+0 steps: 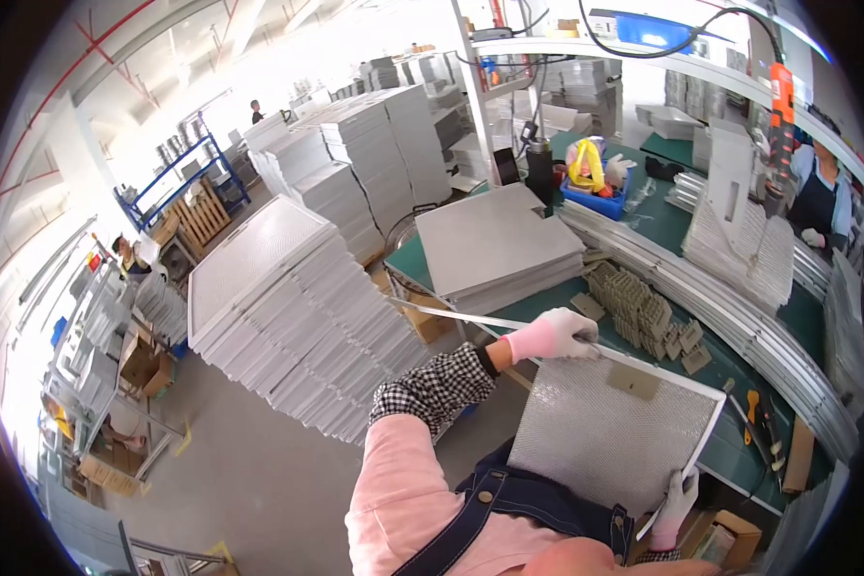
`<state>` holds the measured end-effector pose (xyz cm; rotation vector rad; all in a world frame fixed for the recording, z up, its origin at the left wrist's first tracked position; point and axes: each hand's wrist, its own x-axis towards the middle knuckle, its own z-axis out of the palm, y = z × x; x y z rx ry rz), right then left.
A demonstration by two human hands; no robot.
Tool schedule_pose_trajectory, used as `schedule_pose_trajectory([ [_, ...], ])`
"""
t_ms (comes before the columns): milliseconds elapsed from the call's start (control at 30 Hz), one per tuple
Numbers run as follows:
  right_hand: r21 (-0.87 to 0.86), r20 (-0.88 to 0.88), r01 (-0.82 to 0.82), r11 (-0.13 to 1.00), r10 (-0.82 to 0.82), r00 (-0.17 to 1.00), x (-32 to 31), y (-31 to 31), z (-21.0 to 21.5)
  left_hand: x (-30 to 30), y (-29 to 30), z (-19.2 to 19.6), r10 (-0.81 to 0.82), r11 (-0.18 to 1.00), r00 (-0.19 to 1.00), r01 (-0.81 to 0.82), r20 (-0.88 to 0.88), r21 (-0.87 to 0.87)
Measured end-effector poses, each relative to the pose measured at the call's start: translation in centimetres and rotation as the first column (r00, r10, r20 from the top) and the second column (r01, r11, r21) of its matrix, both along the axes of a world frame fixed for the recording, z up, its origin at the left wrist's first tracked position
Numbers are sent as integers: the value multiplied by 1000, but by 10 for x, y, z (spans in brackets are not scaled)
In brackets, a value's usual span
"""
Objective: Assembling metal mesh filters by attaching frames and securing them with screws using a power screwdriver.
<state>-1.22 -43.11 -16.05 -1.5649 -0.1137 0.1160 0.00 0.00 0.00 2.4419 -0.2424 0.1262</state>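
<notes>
A silver mesh filter panel [586, 432] leans against my body over the bench's front edge. Pale metal framing shows along its upper and right sides, and a small tan plate [630, 382] lies against its mesh near the top. My gloved left hand [559, 336] is closed on a thin metal frame strip [451, 313] at the panel's upper left corner. From there the strip sticks out to the left. At the lower right corner, my gloved right hand [680, 499] grips the panel's edge, its fingers partly hidden.
Flat metal sheets [499, 230] are stacked on the green bench [739, 451], near several tan plates [634, 302] and long metal profiles [730, 307]. Hand tools [754, 418] lie at right. A tall panel stack [298, 317] stands left. Overhead hangs an orange power screwdriver [781, 115]. A co-worker [821, 192] is at far right.
</notes>
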Motion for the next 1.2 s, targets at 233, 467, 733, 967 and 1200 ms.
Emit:
schedule_pose_trajectory([
  [233, 72, 99, 53, 996, -60, 993, -17, 22, 13, 8, -9, -2, 31, 999, 998, -32, -48, -25],
  [467, 52, 37, -44, 998, 42, 998, -16, 17, 16, 9, 37, -1, -58, 985, 987, 32, -151, -170],
  [733, 119, 171, 70, 990, -89, 981, -1, 4, 16, 2, 39, 48, -210, 959, 977, 199, -36, -202],
  [967, 164, 413, 271, 949, -315, 854, 54, -23, 59, 20, -12, 173, 49, 884, 960, 86, 275, -459],
  [1200, -27, 910, 574, 819, -218, 354, 87, -65, 43, 31, -77, 228, 95, 816, 883, 195, 459, -545],
])
